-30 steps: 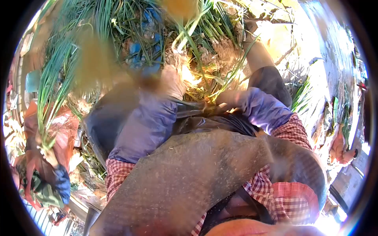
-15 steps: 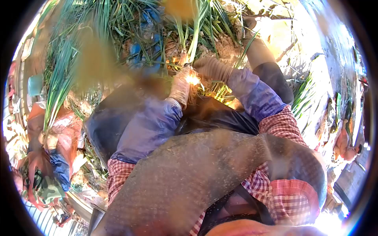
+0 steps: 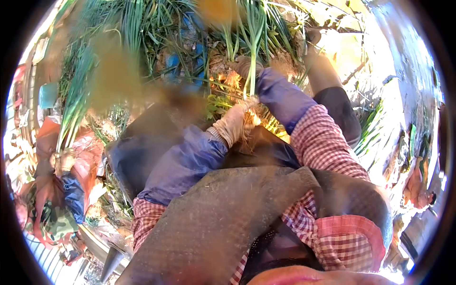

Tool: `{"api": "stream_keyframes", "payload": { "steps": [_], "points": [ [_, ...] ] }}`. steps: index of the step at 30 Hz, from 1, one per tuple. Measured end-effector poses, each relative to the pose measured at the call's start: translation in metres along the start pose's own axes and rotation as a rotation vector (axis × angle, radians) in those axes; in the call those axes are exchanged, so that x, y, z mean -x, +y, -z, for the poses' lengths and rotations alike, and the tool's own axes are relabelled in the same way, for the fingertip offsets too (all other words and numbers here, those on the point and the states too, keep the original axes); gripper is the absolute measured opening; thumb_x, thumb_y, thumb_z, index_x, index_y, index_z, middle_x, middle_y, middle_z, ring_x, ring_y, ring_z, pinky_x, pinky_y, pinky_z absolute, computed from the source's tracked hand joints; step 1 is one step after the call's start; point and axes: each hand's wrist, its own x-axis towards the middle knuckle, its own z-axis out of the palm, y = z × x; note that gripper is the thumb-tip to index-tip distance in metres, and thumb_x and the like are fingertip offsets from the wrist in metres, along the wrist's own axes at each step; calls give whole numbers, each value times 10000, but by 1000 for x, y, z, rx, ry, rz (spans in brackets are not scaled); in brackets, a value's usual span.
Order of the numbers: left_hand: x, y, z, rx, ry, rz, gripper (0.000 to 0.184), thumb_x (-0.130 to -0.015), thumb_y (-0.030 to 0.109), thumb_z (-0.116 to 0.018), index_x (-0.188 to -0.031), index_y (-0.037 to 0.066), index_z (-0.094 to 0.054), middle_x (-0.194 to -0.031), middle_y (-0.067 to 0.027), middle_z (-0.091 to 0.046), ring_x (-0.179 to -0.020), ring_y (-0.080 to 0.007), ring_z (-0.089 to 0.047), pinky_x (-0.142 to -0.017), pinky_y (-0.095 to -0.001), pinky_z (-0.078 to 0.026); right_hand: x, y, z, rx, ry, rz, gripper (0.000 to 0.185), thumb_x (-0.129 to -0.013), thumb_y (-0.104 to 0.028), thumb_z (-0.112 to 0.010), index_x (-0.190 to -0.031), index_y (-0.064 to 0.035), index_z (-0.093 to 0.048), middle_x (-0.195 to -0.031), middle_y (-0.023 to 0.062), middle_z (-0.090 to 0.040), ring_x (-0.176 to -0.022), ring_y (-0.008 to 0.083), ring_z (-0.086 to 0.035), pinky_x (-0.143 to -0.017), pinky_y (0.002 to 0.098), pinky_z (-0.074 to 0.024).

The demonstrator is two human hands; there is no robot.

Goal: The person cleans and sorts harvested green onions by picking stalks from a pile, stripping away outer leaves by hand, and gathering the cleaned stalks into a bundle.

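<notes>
My left hand (image 3: 232, 126), in a pale dirty work glove, is closed around the root end of some green onions (image 3: 254, 40). Their long green stalks stand up from the fist, and brown roots hang beside it. Reaching farther forward, my right hand (image 3: 246, 66) wears a brownish glove and is partly behind those stalks. It is at the base of a second green onion stalk (image 3: 231, 45), with sunlit roots (image 3: 232, 80) just below. The right fingers are hidden, so their grip does not show.
A heap of green onions (image 3: 128, 28) spreads across the far left. A tied bundle (image 3: 69, 130) lies on reddish plastic at the left, near a teal cup (image 3: 48, 95). Loose leaves (image 3: 373, 126) lie at the right. A dark apron (image 3: 228, 213) covers my lap.
My right hand has moved forward, away from the left hand, to the other stalk. My left hand has come lower and slightly right with its green onions. The view has shifted slightly.
</notes>
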Motion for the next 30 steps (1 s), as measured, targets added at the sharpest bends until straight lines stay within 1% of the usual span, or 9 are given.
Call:
{"api": "stream_keyframes", "payload": {
  "steps": [2, 4, 10, 12, 14, 18, 20, 26, 30],
  "points": [
    [-5, -8, 16, 232, -285, 23, 357, -879, 372, -540, -1095, 89, -565, -761, -45, -580, -604, -122, -530, -515, -268, -446, -21, -3, -10, -53, -23, 1, 305, -798, -318, -636, -947, -52, -635, -792, 97, -630, -704, 251, -598, -657, 375, -504],
    [-17, -4, 39, 65, -564, 27, 336, -891, 307, -530, -1127, 70, -553, -812, -52, -576, -672, -124, -537, -593, -287, -463, -34, 4, -15, -77, -52, -10, 289, -783, -307, -652, -926, -57, -641, -784, 93, -628, -700, 243, -593, -652, 373, -502],
    [6, 26, 17, 149, -217, -469, 233, -906, 136, -468, -1091, 26, -556, -902, -87, -631, -708, -132, -588, -585, -227, -483, 13, 29, 36, -776, -143, 24, 243, -738, -275, -700, -861, -70, -660, -760, 80, -622, -689, 216, -578, -638, 369, -494],
    [-23, 28, 33, 214, 81, -603, 185, -873, 86, -538, -1039, 19, -588, -855, -84, -644, -658, -136, -596, -520, -222, -472, 56, 18, 68, -1048, -135, -49, 181, -850, -198, -589, -961, -66, -644, -730, 34, -623, -608, 101, -529, -546, 240, -456],
    [-41, 28, 45, 86, 211, -606, 193, -878, 111, -547, -1039, 17, -595, -893, -86, -641, -674, -152, -606, -550, -240, -496, 83, 19, 73, -1212, -163, 3, 170, -831, -182, -613, -942, -55, -637, -689, 17, -602, -535, 87, -496, -485, 211, -420],
    [-36, 22, 29, 364, -77, -425, 195, -879, 95, -533, -1045, 12, -594, -896, -92, -634, -728, -190, -624, -637, -290, -532, 122, -8, 72, -1604, -135, 62, 150, -791, -136, -657, -901, -41, -619, -648, -12, -569, -430, 51, -442, -379, 156, -338],
    [-31, 18, 28, 353, -205, -336, 233, -878, 74, -515, -1106, 34, -526, -975, -122, -613, -835, -243, -623, -727, -358, -543, 124, -8, 59, -1594, -185, 178, 155, -778, -111, -660, -902, -36, -607, -663, 2, -581, -487, 68, -518, -415, 163, -391],
    [-14, 19, 20, 314, -97, -430, 175, -814, -4, -562, -980, -48, -595, -873, -119, -634, -779, -218, -626, -698, -291, -532, 110, -7, 56, -1799, -177, 140, 163, -814, -172, -621, -923, -52, -600, -637, -13, -566, -442, 57, -457, -414, 199, -362],
    [-35, 7, 38, 183, -14, -464, 158, -763, -46, -592, -919, -70, -607, -862, -124, -639, -795, -212, -621, -755, -292, -514, 93, -5, 70, -2014, 39, -10, 203, -854, -243, -570, -909, -50, -602, -617, 1, -566, -390, 53, -388, -377, 223, -287]
  ]
}}
